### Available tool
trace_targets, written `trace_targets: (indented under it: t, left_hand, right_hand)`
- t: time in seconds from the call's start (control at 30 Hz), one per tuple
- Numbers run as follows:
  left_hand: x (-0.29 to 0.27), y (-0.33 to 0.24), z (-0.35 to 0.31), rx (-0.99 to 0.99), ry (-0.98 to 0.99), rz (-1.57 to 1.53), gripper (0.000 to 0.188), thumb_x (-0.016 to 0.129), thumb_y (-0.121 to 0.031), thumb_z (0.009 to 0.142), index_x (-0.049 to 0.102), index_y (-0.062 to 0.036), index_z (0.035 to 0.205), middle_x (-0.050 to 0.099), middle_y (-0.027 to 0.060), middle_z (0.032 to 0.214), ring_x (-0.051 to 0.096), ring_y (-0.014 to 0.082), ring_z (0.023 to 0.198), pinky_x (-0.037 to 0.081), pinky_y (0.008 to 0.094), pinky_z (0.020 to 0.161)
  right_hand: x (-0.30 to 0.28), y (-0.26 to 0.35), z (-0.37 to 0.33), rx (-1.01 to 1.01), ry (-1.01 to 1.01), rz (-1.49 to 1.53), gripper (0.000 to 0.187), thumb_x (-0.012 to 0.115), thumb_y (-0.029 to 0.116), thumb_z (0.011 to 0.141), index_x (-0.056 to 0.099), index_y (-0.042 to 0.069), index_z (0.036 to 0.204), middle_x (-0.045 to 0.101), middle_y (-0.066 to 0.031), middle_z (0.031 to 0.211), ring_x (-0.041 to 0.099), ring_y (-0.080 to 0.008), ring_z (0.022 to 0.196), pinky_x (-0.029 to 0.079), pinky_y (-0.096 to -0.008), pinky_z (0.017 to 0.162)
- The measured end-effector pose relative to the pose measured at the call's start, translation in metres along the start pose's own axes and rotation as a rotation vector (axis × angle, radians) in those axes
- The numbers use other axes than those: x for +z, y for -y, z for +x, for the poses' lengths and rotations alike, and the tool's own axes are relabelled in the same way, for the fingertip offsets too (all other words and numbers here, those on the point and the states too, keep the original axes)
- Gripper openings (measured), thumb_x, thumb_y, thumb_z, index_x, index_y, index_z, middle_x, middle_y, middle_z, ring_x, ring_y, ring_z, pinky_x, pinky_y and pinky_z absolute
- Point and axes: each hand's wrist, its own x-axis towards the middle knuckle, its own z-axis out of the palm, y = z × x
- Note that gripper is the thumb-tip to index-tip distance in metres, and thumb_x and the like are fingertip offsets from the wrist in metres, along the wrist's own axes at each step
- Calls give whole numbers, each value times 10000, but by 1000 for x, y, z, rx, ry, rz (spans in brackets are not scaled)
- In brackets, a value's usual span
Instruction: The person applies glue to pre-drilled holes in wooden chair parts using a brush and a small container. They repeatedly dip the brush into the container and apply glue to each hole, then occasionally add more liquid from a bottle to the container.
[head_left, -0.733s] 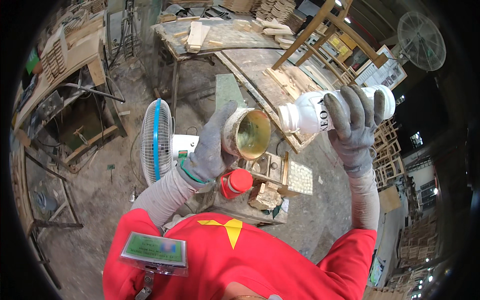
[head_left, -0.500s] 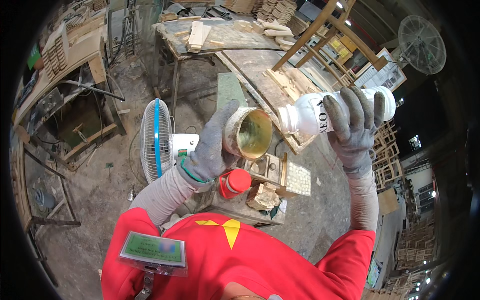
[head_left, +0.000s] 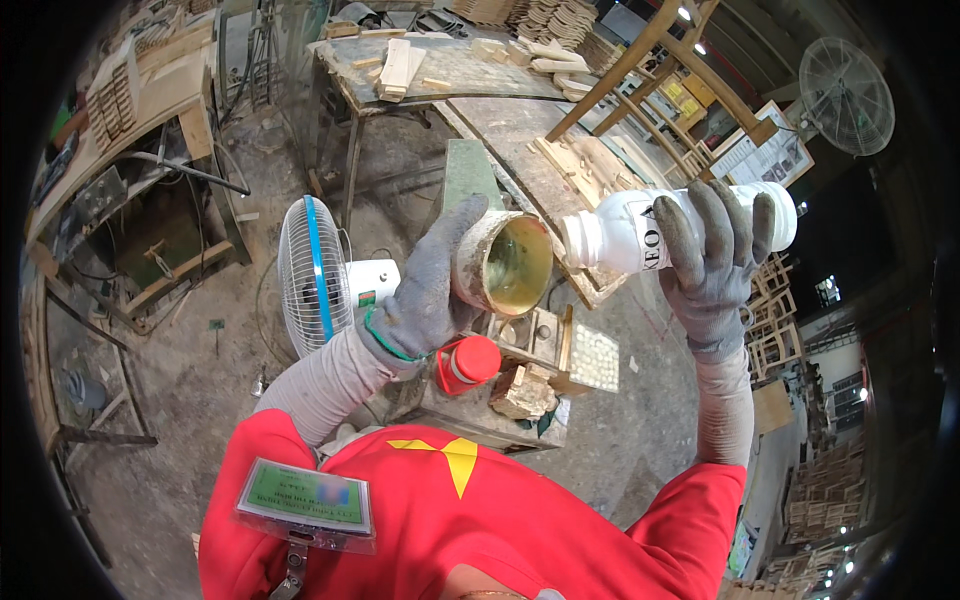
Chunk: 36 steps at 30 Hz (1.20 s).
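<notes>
My left hand [head_left: 425, 285], in a grey glove, is wrapped round a round cup [head_left: 482, 262] with a crusted pale outside and a yellowish-green inside. The cup is tilted, its mouth turned to the right. In my gloved right hand [head_left: 712, 265] lies a white plastic bottle [head_left: 618, 235] with a printed label, held almost level. Its neck points left at the cup's mouth, close to the rim. No cap shows on the bottle. Whether liquid runs between the two cannot be made out.
Below the cup, a small bench [head_left: 470, 415] carries a red-lidded container [head_left: 468, 362] and a wooden block [head_left: 523, 392]. A fan with a blue rim [head_left: 318, 275] stands left of my forearm. Ahead are a worktable [head_left: 450, 75] with wood pieces and a wooden chair frame [head_left: 640, 80].
Both hands, with the cup and the bottle, have shifted very slightly to the right in the picture. The bottle's neck still faces the cup; both grips are the same.
</notes>
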Motion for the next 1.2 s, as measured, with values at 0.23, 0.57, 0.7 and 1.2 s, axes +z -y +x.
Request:
trace_targets:
  t: [0.23, 0.57, 0.7, 1.2]
  left_hand:
    - [-2, 3, 2, 57, 39, 39, 440, 374, -391, 947, 533, -49, 1173, 590, 95, 1120, 576, 206, 1045, 465, 358, 927]
    - [-6, 4, 5, 41, 24, 35, 477, 374, -402, 947, 515, -23, 1200, 580, 95, 1146, 560, 200, 1073, 437, 345, 959]
    - [-6, 5, 4, 56, 7, 19, 469, 380, -397, 947, 515, -24, 1199, 583, 95, 1140, 563, 199, 1066, 443, 347, 951]
    - [-9, 4, 0, 150, -18, 87, 460, 368, -395, 956, 481, -40, 1228, 575, 95, 1153, 559, 204, 1079, 445, 352, 962]
  right_hand:
    - [-2, 0, 1, -3, 22, -40, 487, 725, 205, 740, 485, 331, 1145, 506, 9, 1082, 507, -176, 1090, 236, -482, 1095]
    - [-2, -1, 4, -18, 4, -8, 485, 718, 186, 745, 496, 328, 1152, 506, 2, 1104, 496, -179, 1113, 224, -476, 1101]
    - [-2, 0, 7, -22, 5, 23, 496, 716, 163, 744, 498, 327, 1157, 506, -1, 1114, 491, -181, 1120, 224, -474, 1096]
    - [5, 3, 16, -34, -7, 60, 496, 707, 146, 741, 512, 309, 1167, 510, -10, 1125, 491, -192, 1115, 225, -475, 1082]
